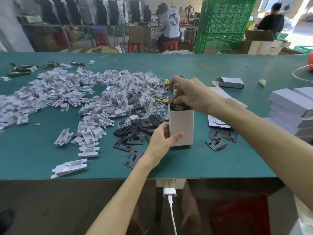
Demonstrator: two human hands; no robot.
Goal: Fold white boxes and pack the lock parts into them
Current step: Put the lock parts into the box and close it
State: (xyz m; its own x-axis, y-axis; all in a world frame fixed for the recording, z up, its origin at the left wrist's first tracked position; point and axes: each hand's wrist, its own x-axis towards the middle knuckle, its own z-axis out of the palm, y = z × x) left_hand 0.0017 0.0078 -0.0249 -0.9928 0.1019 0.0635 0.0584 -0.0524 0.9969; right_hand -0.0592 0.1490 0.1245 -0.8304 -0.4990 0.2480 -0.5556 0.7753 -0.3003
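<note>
Green table point(220, 158), white box point(183, 122) upright, mouth up

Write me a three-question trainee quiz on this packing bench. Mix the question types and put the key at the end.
1. True or false: the left hand grips the upright white box by its lower part.
2. Multiple choice: what is the right hand feeding into the open top of the box? A) a black plate B) a roll of tape C) a screwdriver
3. Fill in: the stack of closed white boxes sits near the table's ____ edge, by the person's own sides.

Key: 1 true; 2 A; 3 right.
</note>
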